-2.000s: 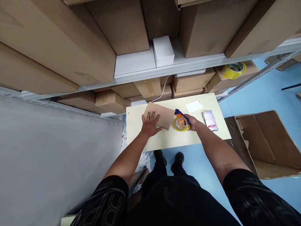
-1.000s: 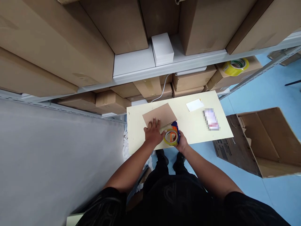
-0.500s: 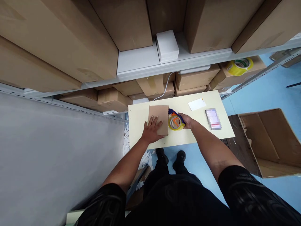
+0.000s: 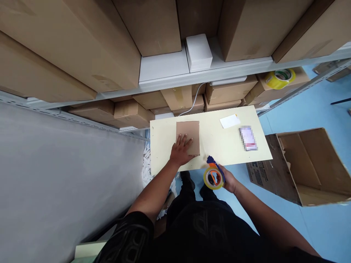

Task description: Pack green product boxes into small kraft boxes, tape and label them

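Note:
A small flat brown cardboard box point(image 4: 188, 134) lies on a pale yellow table point(image 4: 219, 146). My left hand point(image 4: 181, 150) presses flat on the box's near end, fingers spread. My right hand point(image 4: 229, 179) grips a tape dispenser point(image 4: 213, 175) with a blue and orange frame and a yellow roll. The dispenser hangs off the table's near edge, to the right of the box and apart from it.
A white card point(image 4: 229, 121) and a blurred small packet point(image 4: 248, 138) lie at the table's right. Shelves point(image 4: 208, 75) packed with cardboard boxes rise behind. A yellow tape roll point(image 4: 279, 77) sits on a lower shelf box. An open carton point(image 4: 307, 164) stands on the blue floor at right.
My right hand has drawn the tape dispenser from the box's right side back toward me, off the table's near edge. The left hand has stayed pressed on the box.

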Demonstrator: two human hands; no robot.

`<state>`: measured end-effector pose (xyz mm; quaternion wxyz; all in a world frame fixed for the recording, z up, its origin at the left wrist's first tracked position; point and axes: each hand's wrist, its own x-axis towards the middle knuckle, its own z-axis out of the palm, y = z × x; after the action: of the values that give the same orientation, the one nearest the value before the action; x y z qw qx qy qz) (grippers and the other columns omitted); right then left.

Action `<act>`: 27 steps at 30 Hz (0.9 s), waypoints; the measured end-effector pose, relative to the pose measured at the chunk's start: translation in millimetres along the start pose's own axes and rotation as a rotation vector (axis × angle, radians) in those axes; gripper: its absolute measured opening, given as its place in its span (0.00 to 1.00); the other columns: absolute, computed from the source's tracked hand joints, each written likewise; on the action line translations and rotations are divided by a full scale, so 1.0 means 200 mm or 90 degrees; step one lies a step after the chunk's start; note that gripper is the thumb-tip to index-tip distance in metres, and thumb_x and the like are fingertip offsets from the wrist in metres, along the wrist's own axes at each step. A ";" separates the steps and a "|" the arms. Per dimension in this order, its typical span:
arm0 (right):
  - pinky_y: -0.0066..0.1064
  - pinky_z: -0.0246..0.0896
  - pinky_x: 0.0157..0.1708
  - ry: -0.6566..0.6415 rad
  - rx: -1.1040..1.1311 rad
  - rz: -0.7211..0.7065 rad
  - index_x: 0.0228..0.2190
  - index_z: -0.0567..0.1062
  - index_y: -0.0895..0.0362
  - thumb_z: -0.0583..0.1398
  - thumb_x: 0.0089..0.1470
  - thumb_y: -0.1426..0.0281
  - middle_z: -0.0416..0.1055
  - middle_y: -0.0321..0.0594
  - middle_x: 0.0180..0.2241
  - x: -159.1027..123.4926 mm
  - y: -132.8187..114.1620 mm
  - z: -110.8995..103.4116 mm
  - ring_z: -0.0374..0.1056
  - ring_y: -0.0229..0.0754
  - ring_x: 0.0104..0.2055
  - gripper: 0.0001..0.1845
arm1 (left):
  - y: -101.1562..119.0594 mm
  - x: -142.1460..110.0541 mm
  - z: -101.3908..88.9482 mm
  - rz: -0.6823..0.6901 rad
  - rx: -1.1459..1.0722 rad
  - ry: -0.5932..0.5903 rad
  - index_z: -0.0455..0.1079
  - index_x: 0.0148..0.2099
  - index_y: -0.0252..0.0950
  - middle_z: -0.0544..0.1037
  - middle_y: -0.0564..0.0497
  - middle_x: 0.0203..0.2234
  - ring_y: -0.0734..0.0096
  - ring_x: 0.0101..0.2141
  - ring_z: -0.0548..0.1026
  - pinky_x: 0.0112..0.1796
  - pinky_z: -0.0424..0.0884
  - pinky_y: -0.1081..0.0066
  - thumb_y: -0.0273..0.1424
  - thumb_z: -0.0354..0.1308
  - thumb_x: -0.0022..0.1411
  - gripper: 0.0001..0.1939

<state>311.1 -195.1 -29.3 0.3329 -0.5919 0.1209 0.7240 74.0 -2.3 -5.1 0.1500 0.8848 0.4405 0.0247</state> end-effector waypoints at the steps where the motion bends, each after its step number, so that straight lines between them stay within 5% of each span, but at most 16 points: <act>1: 0.41 0.75 0.44 0.011 -0.023 0.002 0.42 0.79 0.56 0.55 0.65 0.48 0.82 0.47 0.41 -0.02 0.04 0.00 0.79 0.50 0.41 0.25 | 0.01 0.00 0.00 0.000 -0.001 0.002 0.56 0.74 0.44 0.47 0.43 0.75 0.39 0.73 0.40 0.65 0.55 0.43 0.59 0.63 0.58 0.49; 5: 0.37 0.73 0.38 0.066 -0.207 -0.020 0.40 0.81 0.60 0.54 0.64 0.46 0.82 0.50 0.39 -0.03 0.04 0.12 0.78 0.48 0.37 0.31 | 0.01 0.01 0.01 0.012 -0.001 0.002 0.55 0.74 0.43 0.47 0.42 0.75 0.37 0.73 0.40 0.65 0.55 0.44 0.60 0.64 0.57 0.51; 10: 0.33 0.71 0.33 0.056 -0.355 -0.040 0.39 0.81 0.59 0.54 0.66 0.50 0.81 0.46 0.32 0.00 -0.21 0.33 0.76 0.45 0.32 0.27 | 0.00 0.01 0.01 0.018 0.000 0.002 0.55 0.74 0.42 0.47 0.43 0.75 0.38 0.73 0.39 0.67 0.54 0.45 0.60 0.65 0.55 0.53; 16: 0.33 0.69 0.34 0.087 -0.629 -0.048 0.35 0.80 0.59 0.57 0.63 0.46 0.81 0.49 0.30 0.04 -0.38 0.38 0.78 0.51 0.36 0.29 | 0.00 0.01 0.01 0.018 0.005 0.009 0.57 0.74 0.41 0.48 0.42 0.75 0.38 0.73 0.40 0.67 0.53 0.46 0.61 0.65 0.54 0.53; 19: 0.34 0.67 0.39 0.158 -0.787 -0.132 0.29 0.78 0.58 0.61 0.58 0.45 0.80 0.53 0.31 0.07 -0.37 0.38 0.78 0.56 0.44 0.28 | 0.00 0.01 0.01 0.014 -0.002 0.006 0.56 0.74 0.42 0.47 0.42 0.75 0.39 0.73 0.39 0.67 0.54 0.46 0.62 0.64 0.55 0.53; 27: 0.38 0.61 0.38 0.113 -0.584 -0.194 0.18 0.73 0.52 0.67 0.51 0.49 0.74 0.47 0.20 0.06 -0.10 0.22 0.76 0.57 0.40 0.23 | 0.02 0.01 0.00 -0.017 -0.013 -0.016 0.54 0.75 0.44 0.45 0.44 0.76 0.39 0.74 0.37 0.66 0.56 0.46 0.60 0.65 0.55 0.53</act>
<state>289.2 -151.8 -23.9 0.1285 -0.7481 -0.2703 0.5922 79.0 -2.8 -4.0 0.1649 0.8777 0.4497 0.0159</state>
